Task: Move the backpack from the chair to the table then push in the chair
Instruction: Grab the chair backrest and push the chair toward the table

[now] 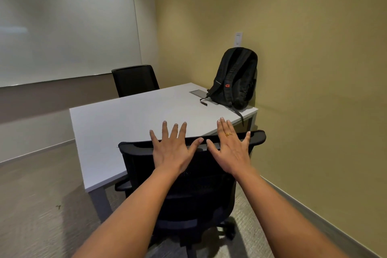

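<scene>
With palms laid flat high on the chair (180, 182) back, fingers spread and curled round nothing: left hand (172, 148) and right hand (230, 148) side by side near the top rail, thumbs almost meeting at the middle. Set that way, most likely, to shove evenly so the castors roll straight rather than swivel. Seat already partly under the near edge of the table (125, 123); whether fully home cannot be told. Backpack (235, 78) off the chair and upright on the far right corner of the table, leaning toward the wall (303, 48), straps facing out, one strap dangling over the right edge. Propped there probably so as not to topple. Flat grey panel (202, 95) just beside its base. White, bare tabletop otherwise. Second chair (135, 79) tucked in at the far side. Whiteboard (62, 23) on the left wall. Grey carpet (41, 205) below.
</scene>
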Demonstrator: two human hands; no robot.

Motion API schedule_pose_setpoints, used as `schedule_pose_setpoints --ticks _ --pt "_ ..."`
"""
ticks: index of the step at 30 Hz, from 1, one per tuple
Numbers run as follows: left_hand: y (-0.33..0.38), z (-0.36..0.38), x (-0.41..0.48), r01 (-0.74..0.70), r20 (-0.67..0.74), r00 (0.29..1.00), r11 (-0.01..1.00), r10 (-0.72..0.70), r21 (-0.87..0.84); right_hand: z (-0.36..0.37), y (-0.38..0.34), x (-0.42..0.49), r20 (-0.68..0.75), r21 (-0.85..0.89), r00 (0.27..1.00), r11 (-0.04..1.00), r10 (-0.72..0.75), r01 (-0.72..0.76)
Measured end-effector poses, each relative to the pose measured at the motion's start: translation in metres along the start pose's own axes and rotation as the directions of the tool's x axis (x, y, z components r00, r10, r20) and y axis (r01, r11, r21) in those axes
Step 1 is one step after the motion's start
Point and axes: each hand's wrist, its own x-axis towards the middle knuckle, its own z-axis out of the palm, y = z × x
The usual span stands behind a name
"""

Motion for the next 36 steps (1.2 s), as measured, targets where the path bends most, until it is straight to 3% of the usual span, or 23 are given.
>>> schedule_pose_setpoints --ticks 25,36 --pt "0.163 0.053 0.134 0.218 -0.013 0.976 0.974 -0.218 0.055 0.027 0.188 0.149 0.067 0.054 0.98 0.981 -0.189 0.186" --pt "0.214 0.075 0.184 0.354 -0.058 0.935 0.934 -0.35 0.06 0.036 0.248 0.213 0.127 0.124 0.916 0.923 -0.38 0.366"
